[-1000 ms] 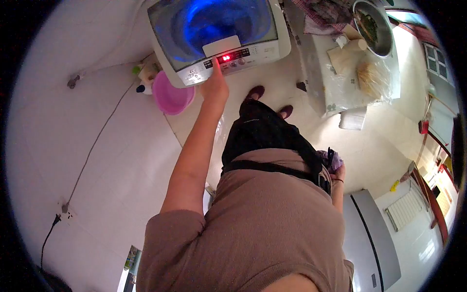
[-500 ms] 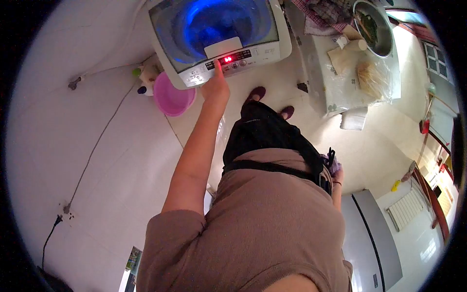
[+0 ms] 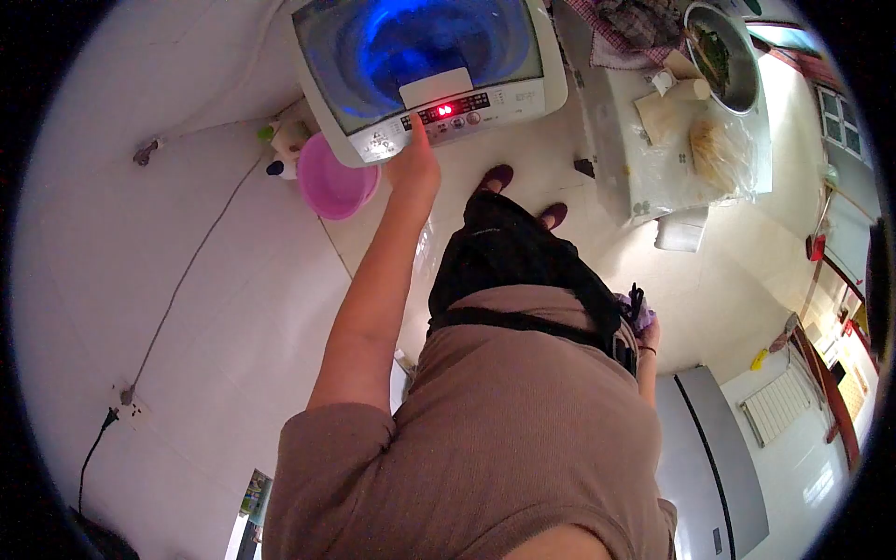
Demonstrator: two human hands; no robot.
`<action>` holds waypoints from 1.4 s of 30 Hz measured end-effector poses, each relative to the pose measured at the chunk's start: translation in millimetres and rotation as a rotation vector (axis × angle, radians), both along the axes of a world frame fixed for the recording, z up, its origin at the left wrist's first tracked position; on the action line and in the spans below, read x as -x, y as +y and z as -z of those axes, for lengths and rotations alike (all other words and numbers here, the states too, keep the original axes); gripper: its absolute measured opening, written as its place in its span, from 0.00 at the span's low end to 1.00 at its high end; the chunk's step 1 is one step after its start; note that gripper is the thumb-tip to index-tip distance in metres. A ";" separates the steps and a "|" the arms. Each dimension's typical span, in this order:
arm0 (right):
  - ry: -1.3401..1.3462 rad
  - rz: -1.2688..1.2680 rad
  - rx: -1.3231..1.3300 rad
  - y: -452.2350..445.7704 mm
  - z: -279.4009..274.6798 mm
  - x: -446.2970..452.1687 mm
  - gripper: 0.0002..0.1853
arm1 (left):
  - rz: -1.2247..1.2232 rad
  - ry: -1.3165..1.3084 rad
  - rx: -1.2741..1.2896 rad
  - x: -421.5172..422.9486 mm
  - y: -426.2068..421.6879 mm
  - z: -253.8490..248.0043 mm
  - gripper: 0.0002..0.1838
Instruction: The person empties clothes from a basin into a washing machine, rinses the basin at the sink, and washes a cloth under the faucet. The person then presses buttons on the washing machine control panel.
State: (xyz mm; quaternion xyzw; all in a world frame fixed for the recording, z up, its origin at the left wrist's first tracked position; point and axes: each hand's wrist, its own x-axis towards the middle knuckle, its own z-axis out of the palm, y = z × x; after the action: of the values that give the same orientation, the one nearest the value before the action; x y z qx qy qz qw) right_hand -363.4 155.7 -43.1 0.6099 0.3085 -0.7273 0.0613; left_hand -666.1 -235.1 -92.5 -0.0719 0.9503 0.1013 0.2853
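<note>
My left hand [image 3: 413,168] is stretched forward, its index finger on the button panel [image 3: 457,109] of a top-loading washing machine [image 3: 373,147]. The other fingers are curled back, and nothing is held. Red digits glow on the panel, and blue light fills the drum behind the see-through lid [image 3: 434,42]. Down by my hip, my right hand [image 3: 652,333] is closed around a crumpled purple cloth [image 3: 640,312], partly hidden by my black clothing.
A pink basin [image 3: 336,182] stands on the floor beside the washing machine, near some bottles [image 3: 283,169]. To the right, a plastic-covered table [image 3: 653,177] holds a metal bowl [image 3: 742,89] of greens and a bag of noodle-like strands [image 3: 719,154]. A grey refrigerator [image 3: 700,448] stands behind my right side.
The view has shifted slightly, so the washing machine sits a little higher and further right. My left finger stays on the panel; my right hand still holds the purple cloth.
</note>
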 end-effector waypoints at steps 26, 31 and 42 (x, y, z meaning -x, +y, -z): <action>-0.104 0.066 -0.028 -4.5 -6.7 -25.9 0.18 | -0.024 -0.029 0.047 -4.0 8.6 -6.8 0.36; -0.134 0.006 -0.063 1.9 7.1 -38.0 0.19 | 0.132 0.115 0.054 -13.6 13.0 -10.7 0.36; -0.096 0.066 0.011 -1.8 -0.5 -25.9 0.18 | 0.167 0.076 0.026 -23.9 27.5 -12.4 0.36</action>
State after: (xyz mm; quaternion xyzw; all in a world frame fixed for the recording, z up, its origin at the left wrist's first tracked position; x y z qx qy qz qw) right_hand -337.5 153.9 -42.6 0.6536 0.2809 -0.7006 0.0553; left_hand -642.2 -207.6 -80.1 0.0075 0.9644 0.0676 0.2557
